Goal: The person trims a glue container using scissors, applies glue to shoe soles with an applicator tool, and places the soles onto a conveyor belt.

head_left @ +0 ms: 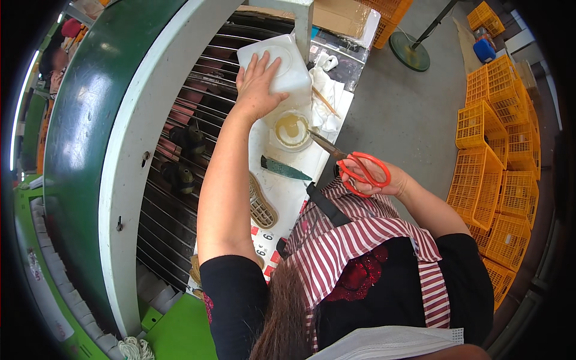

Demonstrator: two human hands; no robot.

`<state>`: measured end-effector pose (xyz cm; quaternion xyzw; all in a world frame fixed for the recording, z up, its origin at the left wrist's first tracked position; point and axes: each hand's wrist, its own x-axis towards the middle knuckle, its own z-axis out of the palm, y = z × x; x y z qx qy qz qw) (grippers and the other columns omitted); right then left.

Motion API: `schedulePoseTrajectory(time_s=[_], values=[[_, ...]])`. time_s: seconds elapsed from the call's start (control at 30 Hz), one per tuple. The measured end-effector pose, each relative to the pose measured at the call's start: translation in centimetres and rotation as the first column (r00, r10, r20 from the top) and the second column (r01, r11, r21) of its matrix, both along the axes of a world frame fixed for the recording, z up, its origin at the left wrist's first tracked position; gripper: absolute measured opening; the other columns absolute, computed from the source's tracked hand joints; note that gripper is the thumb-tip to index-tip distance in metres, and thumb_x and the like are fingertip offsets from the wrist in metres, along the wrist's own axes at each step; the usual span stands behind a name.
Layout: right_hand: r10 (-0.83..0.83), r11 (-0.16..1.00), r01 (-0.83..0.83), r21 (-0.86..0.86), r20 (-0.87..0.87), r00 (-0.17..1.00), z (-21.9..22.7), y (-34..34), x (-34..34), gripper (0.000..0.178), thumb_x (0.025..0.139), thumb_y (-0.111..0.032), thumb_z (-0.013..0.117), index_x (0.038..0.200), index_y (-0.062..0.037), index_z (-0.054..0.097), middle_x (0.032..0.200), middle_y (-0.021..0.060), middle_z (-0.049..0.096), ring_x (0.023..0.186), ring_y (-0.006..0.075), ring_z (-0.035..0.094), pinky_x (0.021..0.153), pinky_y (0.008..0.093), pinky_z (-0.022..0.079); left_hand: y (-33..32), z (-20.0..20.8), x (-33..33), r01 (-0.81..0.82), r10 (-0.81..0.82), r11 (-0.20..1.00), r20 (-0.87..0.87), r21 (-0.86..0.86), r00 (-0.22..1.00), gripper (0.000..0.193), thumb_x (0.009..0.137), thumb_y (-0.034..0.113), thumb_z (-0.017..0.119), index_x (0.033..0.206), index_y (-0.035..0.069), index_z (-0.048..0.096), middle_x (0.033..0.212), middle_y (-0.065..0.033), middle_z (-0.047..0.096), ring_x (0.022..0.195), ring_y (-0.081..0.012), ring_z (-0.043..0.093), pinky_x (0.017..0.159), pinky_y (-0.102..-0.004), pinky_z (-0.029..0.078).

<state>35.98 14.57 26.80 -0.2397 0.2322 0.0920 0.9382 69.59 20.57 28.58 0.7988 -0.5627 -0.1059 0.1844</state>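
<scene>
"Left hand point(258, 90)?"
"Fingers spread on the white plastic container point(295, 71), just beyond the dish point(292, 148) of yellowish liquid."
"Right hand point(389, 181)?"
"Closed round the red-handled scissors point(340, 155); tips at the dish's rim. Touching? Can't tell from here."
"Nearby?"
"Green pointed piece point(285, 167), shoe sole point(262, 203), both on the white worktop point(288, 195)."

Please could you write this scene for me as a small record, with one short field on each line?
Left hand: the left hand lies spread on a white plastic container
Right hand: the right hand holds red-handled scissors
Scissor tips: at the rim of a round dish with yellowish contents; contact unclear
Also on the work surface: shoe sole, dark green pointed piece, white cloth, thin wooden stick
Background, right: stacked orange crates
</scene>
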Motion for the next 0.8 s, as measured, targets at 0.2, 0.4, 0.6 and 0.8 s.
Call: schedulePoseTrajectory(time_s=[0.2, 0.4, 0.6, 0.8], values=[[-0.001, 1.000, 0.001, 0.013, -0.028, 1.000, 0.6, 0.6, 0.2, 0.052, 0.092, -0.043, 0.054, 0.125, -0.0036, 0.044, 0.103, 0.0097, 0.058, 0.066, 0.0118, 0.051, 0.041, 0.0171, 0.036, -0.1, 0.0, 0.2, 0.006, -0.006, 1.000, 0.014, 0.006, 1.000, 0.083, 0.070, 0.033, 0.074, 0.143, 0.020, 0.035, 0.154, -0.0078, 0.020, 0.144, -0.0234, 0.009, 0.115, -0.0438, 0.005], [0.152, 0.956, -0.166, -0.244, -0.075, 0.985, 0.0, -0.1, 0.9, 0.067, 0.089, -0.049, 0.055, 0.139, -0.0077, 0.036, 0.111, 0.0056, 0.052, 0.088, 0.0154, 0.050, 0.062, 0.0241, 0.042, -0.7, -0.2, 1.2, 0.024, -0.024, 1.000, 0.065, -0.005, 0.998, 0.083, 0.071, 0.036, 0.074, 0.143, 0.019, 0.036, 0.153, -0.0088, 0.020, 0.143, -0.0251, 0.009, 0.114, -0.0474, 0.007], [0.086, -0.117, 0.008, -0.993, -0.002, 0.996, -3.3, 1.7, 1.4, 0.068, 0.070, -0.017, 0.069, 0.132, -0.0020, 0.046, 0.105, 0.0149, 0.052, 0.092, 0.0247, 0.053, 0.078, 0.0329, 0.044, -1.0, -4.4, 2.0, 0.085, -0.079, 0.991, 0.062, -0.105, 0.995, 0.088, 0.065, 0.045, 0.076, 0.139, 0.017, 0.039, 0.151, -0.0134, 0.023, 0.142, -0.0323, 0.013, 0.111, -0.0577, 0.012], [-0.015, -0.189, 0.082, -0.979, 0.086, 0.996, -3.3, 2.5, 0.8, 0.068, 0.068, -0.005, 0.065, 0.134, -0.0035, 0.046, 0.116, 0.0127, 0.049, 0.088, 0.0225, 0.053, 0.064, 0.0271, 0.044, 0.9, -1.3, -0.1, 0.031, -0.031, 0.999, -0.037, 0.010, 0.999, 0.093, 0.067, 0.036, 0.077, 0.145, 0.016, 0.031, 0.154, -0.0131, 0.014, 0.144, -0.0297, 0.005, 0.114, -0.0489, 0.004]])
